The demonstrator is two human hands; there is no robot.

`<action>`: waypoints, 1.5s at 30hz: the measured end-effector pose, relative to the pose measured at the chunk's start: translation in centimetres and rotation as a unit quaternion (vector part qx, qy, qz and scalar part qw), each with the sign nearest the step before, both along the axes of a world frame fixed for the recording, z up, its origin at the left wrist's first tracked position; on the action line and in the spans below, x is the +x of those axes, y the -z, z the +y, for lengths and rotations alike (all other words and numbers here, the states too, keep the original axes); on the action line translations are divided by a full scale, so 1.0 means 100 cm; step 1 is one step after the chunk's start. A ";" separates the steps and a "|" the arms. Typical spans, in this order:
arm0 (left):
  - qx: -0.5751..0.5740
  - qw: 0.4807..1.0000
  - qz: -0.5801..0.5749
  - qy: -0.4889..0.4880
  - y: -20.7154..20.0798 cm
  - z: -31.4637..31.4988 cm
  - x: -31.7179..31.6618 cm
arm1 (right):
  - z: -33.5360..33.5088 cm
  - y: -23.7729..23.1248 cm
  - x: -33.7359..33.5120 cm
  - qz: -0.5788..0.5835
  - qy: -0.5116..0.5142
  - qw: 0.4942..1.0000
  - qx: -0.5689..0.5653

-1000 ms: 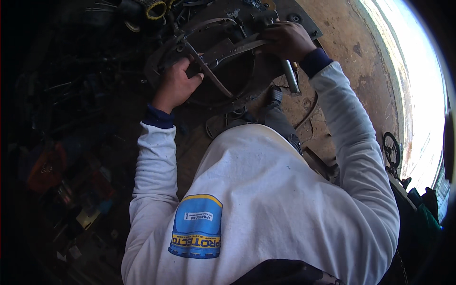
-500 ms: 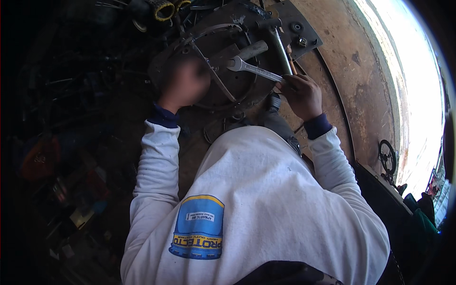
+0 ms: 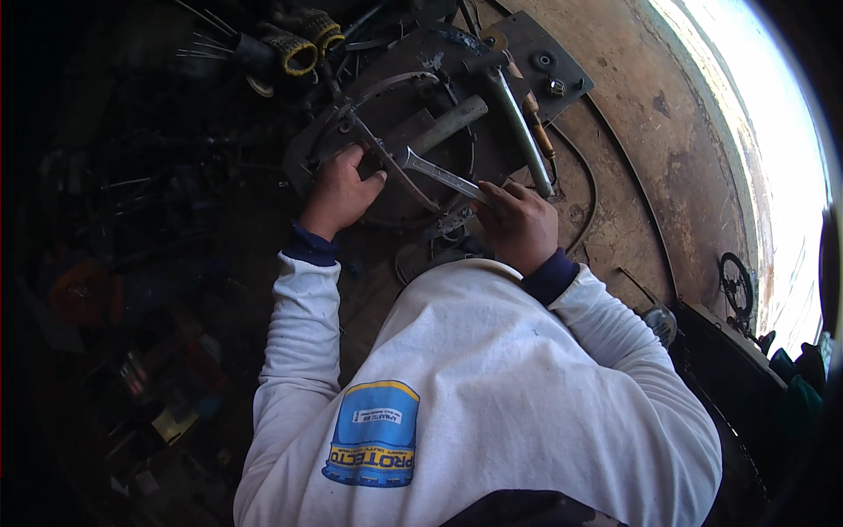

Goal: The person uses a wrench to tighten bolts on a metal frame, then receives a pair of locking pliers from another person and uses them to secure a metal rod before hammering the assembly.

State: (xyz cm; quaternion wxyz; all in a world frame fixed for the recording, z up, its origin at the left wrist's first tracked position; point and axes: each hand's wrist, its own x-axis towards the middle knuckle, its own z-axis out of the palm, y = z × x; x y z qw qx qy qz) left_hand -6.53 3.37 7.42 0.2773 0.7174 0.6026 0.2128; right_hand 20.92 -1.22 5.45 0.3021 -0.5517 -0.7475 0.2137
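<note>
Right now the right hand [image 3: 518, 224] is closed around the handle end of a silver open-ended wrench [image 3: 439, 174], fingers curled over the shaft and knuckles up. The wrench runs up and to the left from that grip, and its open head lies near the middle of a round metal assembly [image 3: 399, 140], just beside the left hand [image 3: 341, 189]. The left hand is pressed down on the near rim of that assembly, fingers folded over a thin curved metal band [image 3: 386, 162] that crosses the part; it looks like a steadying hold, though I cannot tell how tightly it clamps.

As a judgement, the step in hand is seating the wrench on a fastener while the other hand keeps the part from turning. The fastener itself is hidden under the wrench head, so whether the head is already engaged cannot be told. The next move would call for the head to sit square on the fastener, then a swing of the handle with the left hand bracing against it.

Both forearms, in white sleeves with dark cuffs, reach forward from the lower edge, the right wrist bent inward.

Beyond the hands a grey metal bar [image 3: 448, 125] and a long steel rod [image 3: 522, 132] lie across a dark flat plate [image 3: 553, 48] on the worn brown floor [image 3: 650, 176]. Yellow-and-black gloves [image 3: 303, 44] lie farther off.
</note>
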 end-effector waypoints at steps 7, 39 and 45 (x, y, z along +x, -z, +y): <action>-0.020 1.000 0.022 0.007 -0.004 0.000 0.000 | 0.109 -0.021 0.030 -0.095 -0.196 0.971 0.102; -0.018 0.999 -0.005 0.042 -0.007 0.007 -0.002 | -0.006 -0.001 0.006 0.003 -0.034 0.999 -0.001; 0.003 0.999 -0.043 0.021 -0.006 0.001 0.000 | 0.016 -0.006 0.011 -0.026 -0.064 0.998 -0.008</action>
